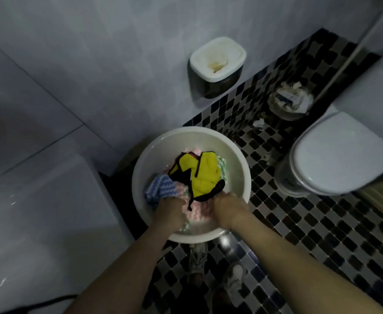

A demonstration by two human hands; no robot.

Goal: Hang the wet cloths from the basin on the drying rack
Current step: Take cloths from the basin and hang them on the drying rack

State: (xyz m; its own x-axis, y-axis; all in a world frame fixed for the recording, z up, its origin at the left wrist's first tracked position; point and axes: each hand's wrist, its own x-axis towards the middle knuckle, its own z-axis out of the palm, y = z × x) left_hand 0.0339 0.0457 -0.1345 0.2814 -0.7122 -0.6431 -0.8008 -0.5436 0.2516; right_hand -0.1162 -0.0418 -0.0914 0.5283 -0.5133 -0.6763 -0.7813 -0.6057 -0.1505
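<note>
A white round basin (242,168) stands on the checkered floor and holds several wet cloths. A yellow cloth with black trim (203,175) lies on top. A blue-and-white striped cloth (157,189) is at the left, and a pink-and-white cloth (200,210) lies underneath at the front. Both my hands reach into the near side of the basin. My left hand (171,211) curls its fingers into the lower edge of the blue cloth. My right hand (229,208) curls its fingers at the yellow cloth's black-trimmed corner. The fingertips are buried in cloth. No drying rack is in view.
A toilet (335,159) with its lid down stands at the right, and a full waste bin (290,100) is behind it. A white-topped box (217,62) is mounted on the wall. A white appliance (41,223) fills the left. My shoes (215,273) are below the basin.
</note>
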